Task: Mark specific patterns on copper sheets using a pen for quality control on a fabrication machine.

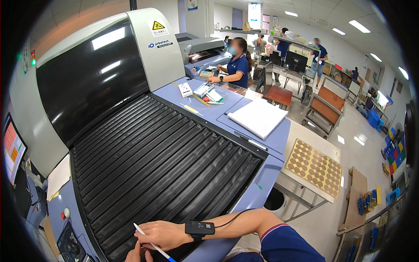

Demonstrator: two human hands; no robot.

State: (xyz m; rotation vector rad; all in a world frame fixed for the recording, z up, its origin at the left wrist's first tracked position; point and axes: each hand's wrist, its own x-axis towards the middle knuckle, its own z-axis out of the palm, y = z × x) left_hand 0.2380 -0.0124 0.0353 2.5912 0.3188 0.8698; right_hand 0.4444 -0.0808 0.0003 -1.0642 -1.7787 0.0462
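A slim white pen point(150, 243) with a blue end slants across the fingers of my right hand point(166, 234), low in the view. My right hand is closed around it, above the near part of a black pleated bellows cover point(152, 161). My left hand point(135, 255) is just below, partly cut off by the lower edge. Its visible fingers are extended and apart, close to the right fingertips, and nothing shows in them. On my right wrist sits a black box-shaped device point(199, 228) with a cable running up the forearm.
A large machine with a dark curved hood point(94, 74) rises at the left, beside a monitor point(14, 150). White papers point(257, 117) and small boxes point(203, 89) lie on its blue top. A panel of copper-coloured discs point(314, 168) is on the right-hand table. A co-worker point(238, 65) sits beyond.
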